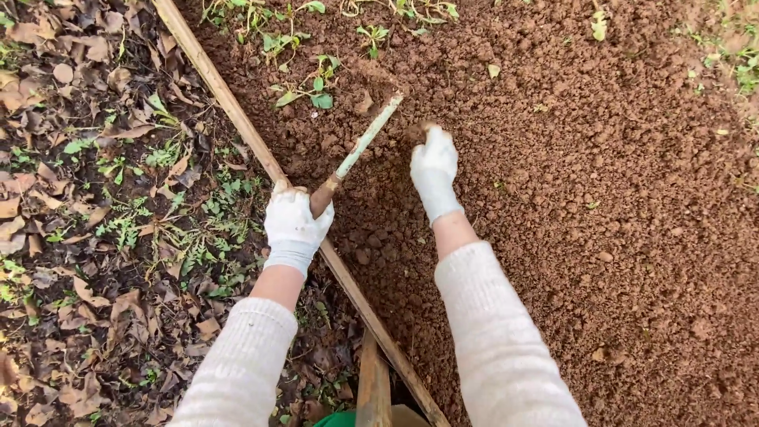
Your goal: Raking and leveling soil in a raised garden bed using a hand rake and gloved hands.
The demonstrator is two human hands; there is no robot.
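Both my hands wear white gloves. My left hand (pixel 294 224) grips the wooden handle of a small digging tool (pixel 360 148), whose pale metal shaft runs up and to the right with its tip pushed into the soil. My right hand (pixel 433 168) reaches forward to the right of the tool's tip, its fingers pressed into the loose brown soil (pixel 601 205) and partly buried. I cannot tell whether those fingers hold anything.
A long wooden plank (pixel 237 111) runs diagonally as the bed's edge. Dry leaves and weeds (pixel 95 237) cover the ground to its left. Small green seedlings (pixel 316 83) grow at the top of the bed. A wooden post (pixel 373 387) stands at the bottom.
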